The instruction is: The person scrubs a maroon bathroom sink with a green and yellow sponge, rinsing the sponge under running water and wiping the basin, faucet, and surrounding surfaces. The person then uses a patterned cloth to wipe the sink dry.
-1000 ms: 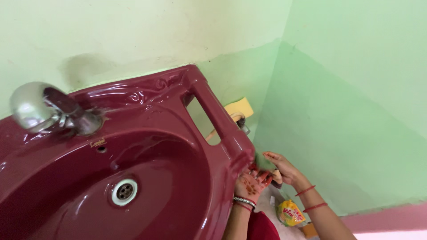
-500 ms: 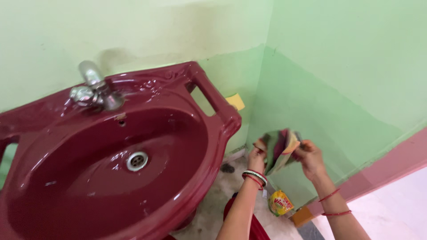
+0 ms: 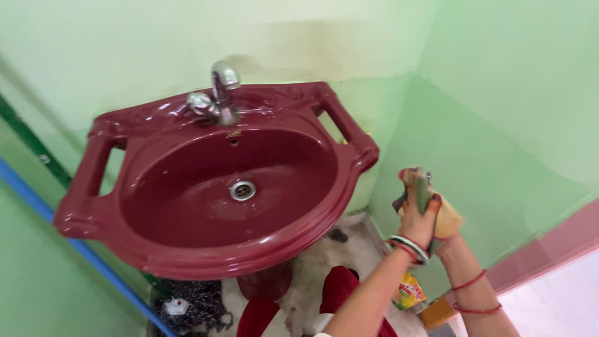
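Note:
My left hand (image 3: 417, 215) and my right hand (image 3: 446, 226) are pressed together to the right of a dark red wash basin (image 3: 187, 249), both closed around a crumpled green and yellow scrub cloth (image 3: 419, 185). The cloth sticks up above my fingers. My right hand is mostly hidden behind the left one. Bangles circle both wrists. A chrome tap (image 3: 219, 93) stands at the back of the basin, and a metal drain (image 3: 242, 190) sits in the middle of the bowl.
Green walls meet in a corner behind my hands. A yellow packet (image 3: 409, 292) and a small orange box (image 3: 435, 313) lie on the floor by the wall. A blue pipe (image 3: 81, 249) runs down the left. Chain-like clutter (image 3: 196, 306) lies under the basin.
The view has pulled back and swung right, so the whole basin shows. My hands have risen from under the basin's right edge and now bunch the cloth together instead of spreading it.

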